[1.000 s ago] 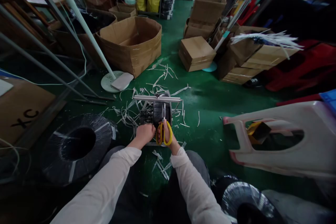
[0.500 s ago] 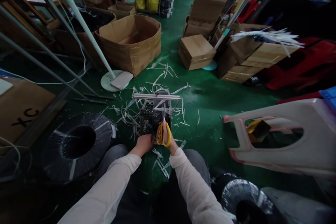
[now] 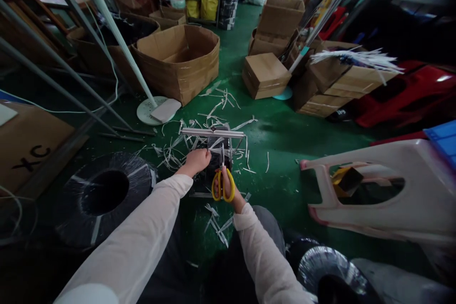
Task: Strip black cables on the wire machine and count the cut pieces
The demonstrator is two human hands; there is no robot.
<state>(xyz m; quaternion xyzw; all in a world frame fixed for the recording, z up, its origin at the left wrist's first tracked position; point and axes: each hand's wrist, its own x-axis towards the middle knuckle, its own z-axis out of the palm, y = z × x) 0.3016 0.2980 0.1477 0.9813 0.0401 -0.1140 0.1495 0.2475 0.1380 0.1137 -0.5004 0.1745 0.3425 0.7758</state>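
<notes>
The right hand (image 3: 223,189) has its fingers through the loops of the yellow-handled scissors (image 3: 228,186), blades pointing upward, while the left hand (image 3: 195,161) is curled closed on top of the black plastic-wrapped bundle (image 3: 216,165); whether it pinches a strip there is too small to tell. The bundle sits just ahead of the scissors inside a metal frame (image 3: 213,133), and it looks light and soft, with film that may slip, so the frame's top bar seems the steadier place to take hold. The white plastic strips (image 3: 171,154) around the frame look thin, springy and easily scattered. They lie on a green painted floor (image 3: 292,152). Left of the frame lies a black strapping coil (image 3: 119,216), right of it an overturned white plastic stool (image 3: 423,166), and ahead of it stands an open cardboard box (image 3: 178,76).
</notes>
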